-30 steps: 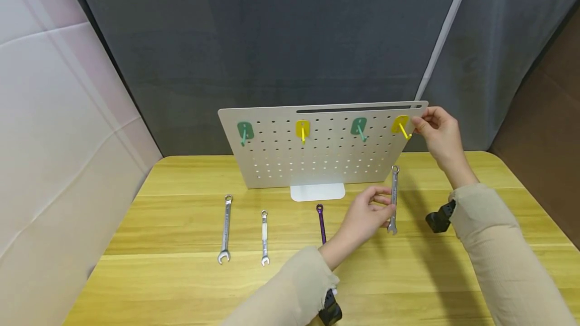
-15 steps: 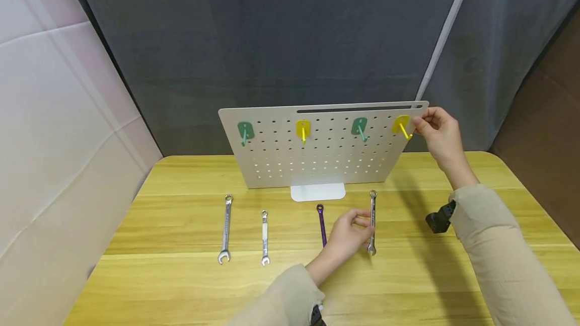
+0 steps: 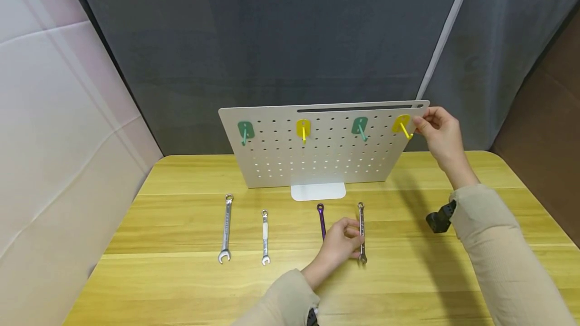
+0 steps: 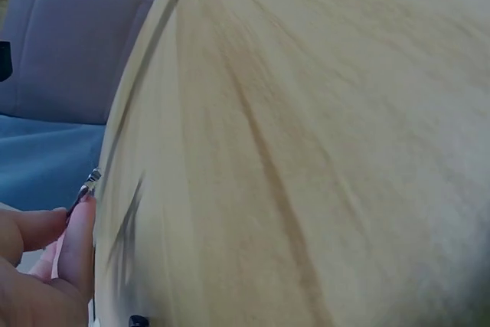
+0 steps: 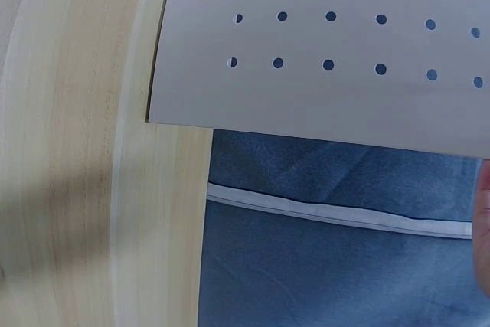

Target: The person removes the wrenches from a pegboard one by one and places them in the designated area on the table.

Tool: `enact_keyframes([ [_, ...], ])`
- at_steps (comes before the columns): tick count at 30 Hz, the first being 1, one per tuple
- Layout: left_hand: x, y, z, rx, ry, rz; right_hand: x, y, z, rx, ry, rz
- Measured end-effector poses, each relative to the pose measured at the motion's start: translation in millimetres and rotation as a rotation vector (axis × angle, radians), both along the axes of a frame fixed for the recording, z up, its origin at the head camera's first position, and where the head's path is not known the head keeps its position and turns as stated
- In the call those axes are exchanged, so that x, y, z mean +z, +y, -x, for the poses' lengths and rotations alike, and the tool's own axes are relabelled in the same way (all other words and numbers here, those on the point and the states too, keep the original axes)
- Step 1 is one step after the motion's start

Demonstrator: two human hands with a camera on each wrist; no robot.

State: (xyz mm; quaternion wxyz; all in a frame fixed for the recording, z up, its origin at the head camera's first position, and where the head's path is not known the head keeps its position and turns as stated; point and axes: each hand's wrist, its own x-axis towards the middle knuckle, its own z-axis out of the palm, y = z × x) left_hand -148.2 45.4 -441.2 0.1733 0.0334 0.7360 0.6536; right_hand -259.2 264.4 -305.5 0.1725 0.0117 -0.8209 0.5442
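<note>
My left hand (image 3: 339,241) pinches a silver combination wrench (image 3: 361,233) between thumb and fingers, its ring end pointing away from me. In the left wrist view, the wrench (image 4: 86,188) appears slightly above the table, with a shadow beside it. Partly behind the left hand lies a purple wrench (image 3: 321,220), its near end hidden. At the upper right corner of a white pegboard (image 3: 317,160), my right hand (image 3: 441,137) grips the edge with thumb and fingers. Little of the right hand (image 5: 482,227) shows in its wrist view.
Two more silver wrenches, a longer one (image 3: 226,229) and a shorter one (image 3: 265,238), lie on the wooden table (image 3: 172,245) to the left. Green (image 3: 245,130) and yellow (image 3: 303,129) hooks line the pegboard's upper part. A white foot (image 3: 318,192) juts out below the board.
The left hand has carried the silver wrench left, toward me, from near the board's lower right corner to beside the purple wrench. The right hand has stayed on the board's corner.
</note>
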Motion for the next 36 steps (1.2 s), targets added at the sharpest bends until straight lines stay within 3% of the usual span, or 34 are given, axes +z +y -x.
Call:
enact_keyframes([
  [11, -8.0, 0.3, -1.3, 0.008, 0.023, 0.071, 1.6, -2.9, 0.0, 0.004, 0.023, 0.003],
  [32, -4.7, 10.2, -7.7, 0.074, 0.109, 0.189, -4.5, -8.5, -3.0, -0.059, 0.024, 0.028],
  [36, -2.1, 10.9, -8.3, 0.074, 0.152, 0.269, -5.9, -9.6, -3.3, -0.065, 0.033, 0.029],
])
